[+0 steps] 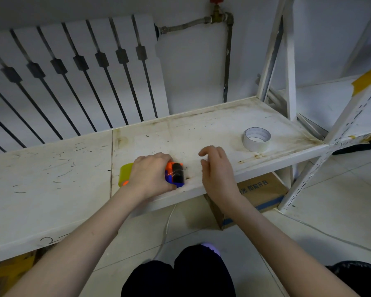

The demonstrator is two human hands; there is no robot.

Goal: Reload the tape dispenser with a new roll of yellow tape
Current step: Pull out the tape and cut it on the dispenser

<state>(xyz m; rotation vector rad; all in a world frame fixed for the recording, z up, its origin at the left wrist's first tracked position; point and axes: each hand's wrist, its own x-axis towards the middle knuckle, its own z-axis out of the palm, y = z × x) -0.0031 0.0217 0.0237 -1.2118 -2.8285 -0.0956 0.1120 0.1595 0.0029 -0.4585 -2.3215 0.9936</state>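
Note:
A blue and orange tape dispenser (175,175) with a black roller lies on the white shelf (51,179) near its front edge. A roll of yellow tape (125,174) shows at its left end, partly hidden by my left hand (150,174), which is closed over the dispenser's body. My right hand (216,168) hovers just right of the dispenser with fingers curled apart, holding nothing. An empty-looking white tape core (256,139) stands on the shelf farther right.
A radiator (73,71) and a pipe with a red valve (216,11) stand behind the shelf. A cardboard box (259,196) sits on the floor under the shelf. White shelf uprights (289,61) rise at the right. My knees are below.

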